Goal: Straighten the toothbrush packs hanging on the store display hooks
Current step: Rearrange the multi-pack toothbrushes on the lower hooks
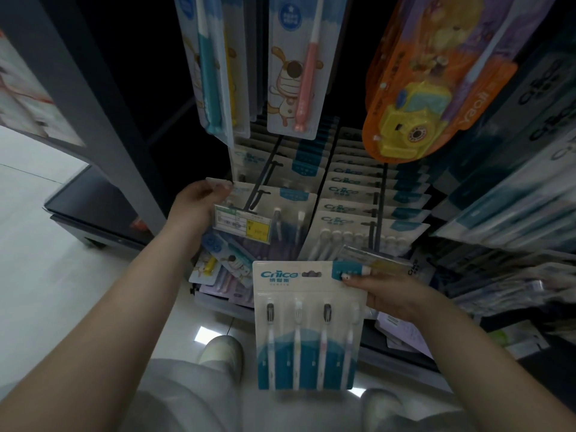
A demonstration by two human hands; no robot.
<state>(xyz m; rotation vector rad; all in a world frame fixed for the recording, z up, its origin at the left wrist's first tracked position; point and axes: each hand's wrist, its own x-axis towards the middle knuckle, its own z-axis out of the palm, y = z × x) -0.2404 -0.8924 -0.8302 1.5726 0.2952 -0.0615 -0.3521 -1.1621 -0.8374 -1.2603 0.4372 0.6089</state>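
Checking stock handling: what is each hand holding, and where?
Right hand pinches the blue-and-white four-toothbrush card pack at its top right corner. Left hand grips a hanging pack's top left edge.

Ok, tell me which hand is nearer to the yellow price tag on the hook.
Left. The left hand grips the front hanging pack just beside the yellow price tag. The right hand is lower and further right, holding the four-brush pack off the hooks.

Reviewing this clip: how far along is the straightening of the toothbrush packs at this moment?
Midway. Done: the right-hand row of packs hangs evenly on its hook. In hand: the right hand holds a four-brush pack off the hooks, while the left hand grips the front pack of the left row. Left: rehanging that pack; loose packs lie jumbled below.
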